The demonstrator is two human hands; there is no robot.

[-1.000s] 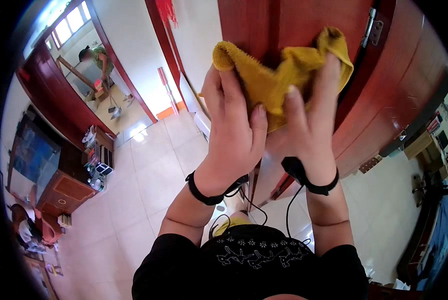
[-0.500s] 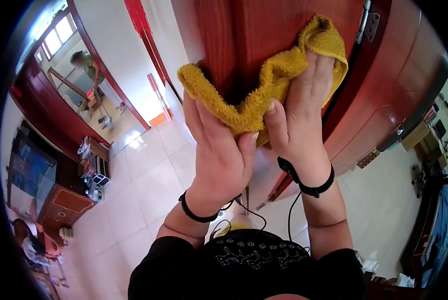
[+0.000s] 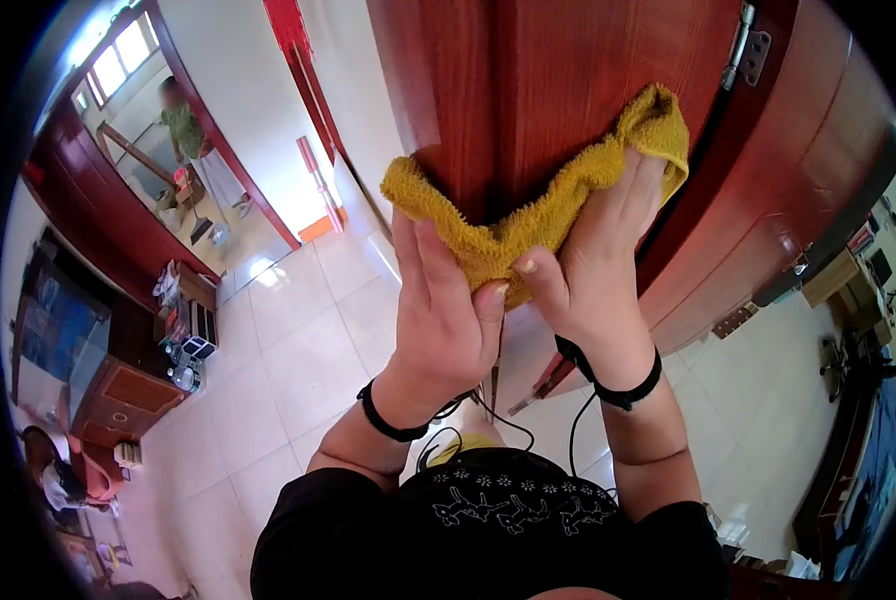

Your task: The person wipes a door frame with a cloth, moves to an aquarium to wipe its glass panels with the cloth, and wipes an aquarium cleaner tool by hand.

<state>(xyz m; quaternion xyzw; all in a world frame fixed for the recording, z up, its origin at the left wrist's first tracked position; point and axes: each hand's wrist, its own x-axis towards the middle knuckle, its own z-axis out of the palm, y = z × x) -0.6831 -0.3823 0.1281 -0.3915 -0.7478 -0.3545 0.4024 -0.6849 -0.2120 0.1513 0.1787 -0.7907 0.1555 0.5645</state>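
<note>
A fuzzy yellow cleaning cloth [image 3: 508, 235] lies bunched against a glossy red-brown wooden door [image 3: 568, 60], sagging in the middle between my hands. My left hand [image 3: 443, 310] presses the cloth's left part, fingers stretched upward under its fold and thumb at its lower edge. On the right side, my right hand [image 3: 598, 260] holds the cloth with its fingertips tucked beneath the upper fold and its thumb along the lower edge. Both palms face the door. Black bands circle both wrists, with thin black cables hanging between them.
A metal hinge [image 3: 745, 50] sits at the door's upper right. At left, a person [image 3: 183, 130] stands beyond a doorway near a broom [image 3: 202, 225]. A wooden cabinet [image 3: 123, 395] and bottles [image 3: 185, 375] stand along the left wall; a desk [image 3: 838, 280] is at right.
Both hands have slid down the door with the cloth, its lower part now nearer my body. The person in the far doorway stands more upright.
</note>
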